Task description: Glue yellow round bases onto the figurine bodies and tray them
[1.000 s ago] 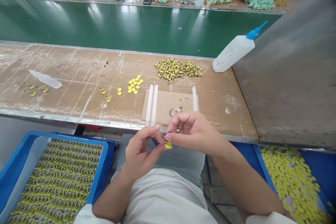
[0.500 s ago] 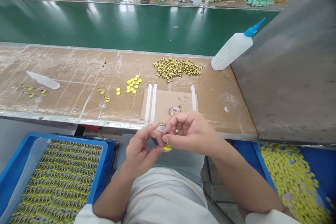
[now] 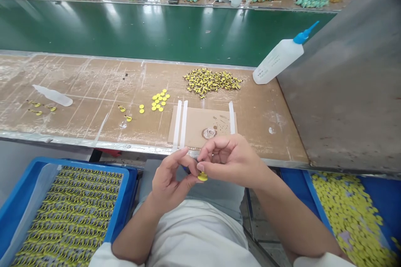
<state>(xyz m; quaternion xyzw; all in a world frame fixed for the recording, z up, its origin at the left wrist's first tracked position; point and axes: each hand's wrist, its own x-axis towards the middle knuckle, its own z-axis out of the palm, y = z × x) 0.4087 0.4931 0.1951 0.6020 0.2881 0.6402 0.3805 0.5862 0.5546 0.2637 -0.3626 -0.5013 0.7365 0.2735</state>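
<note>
The held disc (image 3: 202, 177) is yellow, the heaped pieces (image 3: 211, 81) yellow-and-dark, the long strip (image 3: 131, 29) green, the tray (image 3: 124, 177) blue.

Bright light; whitish glare (streaky) across green surface (image 3: 175, 33).

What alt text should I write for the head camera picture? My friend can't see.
A person's left hand and right hand meet around a small yellow disc by the near edge of a cardboard-covered bench. On the bench are a pile of yellow-and-black pieces, loose yellow discs and a white bottle. Blue trays sit at both sides.
</note>
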